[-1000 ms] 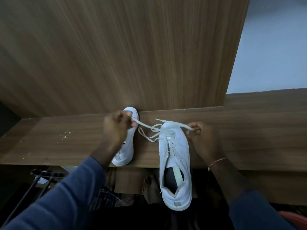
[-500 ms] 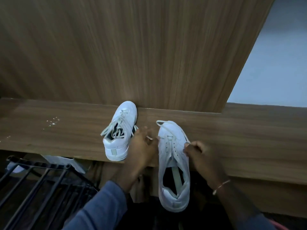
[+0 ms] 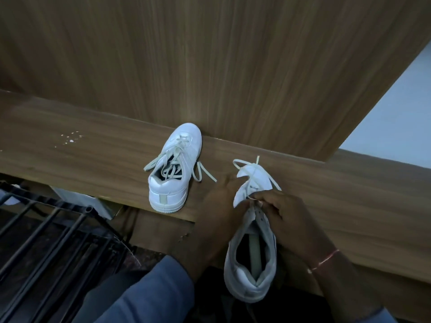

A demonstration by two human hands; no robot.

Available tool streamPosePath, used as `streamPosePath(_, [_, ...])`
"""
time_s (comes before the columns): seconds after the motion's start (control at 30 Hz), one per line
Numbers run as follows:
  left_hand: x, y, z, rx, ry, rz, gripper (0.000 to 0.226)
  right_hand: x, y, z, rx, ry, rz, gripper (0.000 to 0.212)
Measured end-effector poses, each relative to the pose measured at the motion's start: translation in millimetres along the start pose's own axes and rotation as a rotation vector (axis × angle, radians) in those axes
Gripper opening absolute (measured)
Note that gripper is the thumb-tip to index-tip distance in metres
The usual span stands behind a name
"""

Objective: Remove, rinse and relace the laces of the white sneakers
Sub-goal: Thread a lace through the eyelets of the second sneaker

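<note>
On the far left a black rack (image 3: 46, 241) stands below the edge of the wooden bench (image 3: 93, 155), which also carries a few white specks (image 3: 70, 137). Next comes the first sneaker (image 3: 173, 169), toe against the wooden panel (image 3: 210, 66) behind. Its lace (image 3: 172, 159) is threaded through the eyelets but untied, the loose ends spilling over both sides and into the opening, so it looks either freshly relaced or not yet unlaced; which one cannot be told.

To the right, the left hand (image 3: 221, 197) steadies the second sneaker (image 3: 253, 241), which lies with its heel hanging over the bench edge toward the person. The right hand (image 3: 286, 217) is closed, pinching that shoe's lace (image 3: 253, 170) near the upper eyelets. Only the eyelets near the toe seem threaded, and the tongue area is open. This shoe is clearly mid-job, and tying both remains. Whether rinsing has happened is not shown.
</note>
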State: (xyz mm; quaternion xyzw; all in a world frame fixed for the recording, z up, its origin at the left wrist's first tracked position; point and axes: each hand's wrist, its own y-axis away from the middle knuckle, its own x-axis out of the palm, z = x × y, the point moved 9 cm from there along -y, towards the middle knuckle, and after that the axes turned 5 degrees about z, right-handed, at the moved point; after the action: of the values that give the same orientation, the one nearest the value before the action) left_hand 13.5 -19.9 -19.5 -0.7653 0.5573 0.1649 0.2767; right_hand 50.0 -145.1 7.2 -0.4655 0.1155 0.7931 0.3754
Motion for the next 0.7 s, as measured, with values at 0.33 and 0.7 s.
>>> streamPosePath(0.33, [8,-6,-15,0.228,-0.152,0.06,0.015,-10,-5,-14,0.046,-0.128,-0.025,0.027])
streamPosePath(0.7, [20,7,50,-0.637,1.054,-0.173,0.02,-7,6,-27,0.291,-0.226,-0.119,0.004])
